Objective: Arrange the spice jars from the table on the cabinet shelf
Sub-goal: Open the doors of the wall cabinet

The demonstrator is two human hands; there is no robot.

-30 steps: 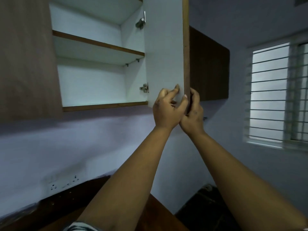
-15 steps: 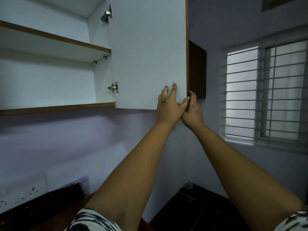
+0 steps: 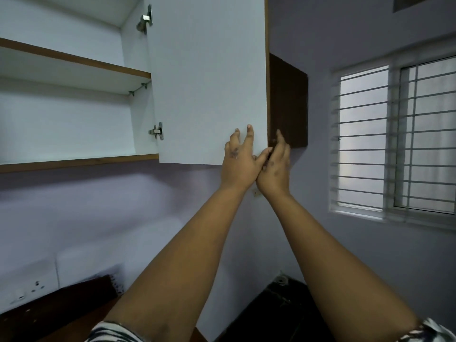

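Note:
No spice jar is in view. The wall cabinet stands open, and its white door (image 3: 207,82) is swung out toward me. Both shelves, the lower (image 3: 74,162) and the upper (image 3: 74,59), are bare as far as I can see. My left hand (image 3: 240,164) lies flat on the door's white inner face at its lower right corner, with fingers spread and the thumb at the edge. My right hand (image 3: 276,166) is just behind that edge, its fingers stretched up along the door's brown outer side. Neither hand holds an object.
A closed dark brown cabinet (image 3: 287,102) hangs right behind the open door. A barred window (image 3: 394,137) fills the right wall. Wall sockets (image 3: 27,290) and a dark wooden table (image 3: 61,309) lie at the lower left. Metal hinges (image 3: 156,130) sit on the door's inner side.
The door has swung wider open and now shows more of its white face. Both hands have uncurled from gripping its edge to lying flat against it.

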